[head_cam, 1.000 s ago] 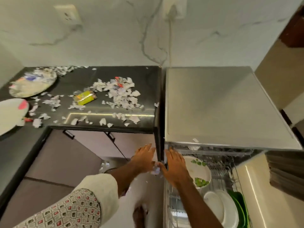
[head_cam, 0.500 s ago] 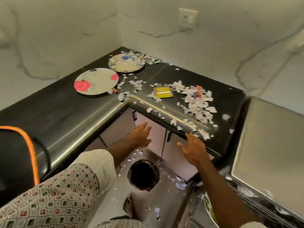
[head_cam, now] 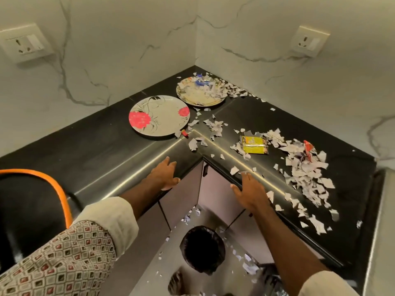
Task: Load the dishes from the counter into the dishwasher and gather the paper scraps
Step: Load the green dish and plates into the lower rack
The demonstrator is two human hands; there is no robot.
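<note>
The red-flowered plate (head_cam: 159, 115) lies straight beyond the left hand (head_cam: 164, 175), farther from the right hand (head_cam: 249, 190); both are empty, fingers (head_cam: 168, 162) straight and loosely together.

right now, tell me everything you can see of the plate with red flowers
The flowered plate is round and glossy cream, with a large red bloom at its left rim, a smaller one at its right and thin black stems. It lies flat, face up and bare, on the black counter near the corner. A paper scrap lies at its near rim; the scrap-covered plate sits just behind. Neither left hand nor right hand touches it.
</note>
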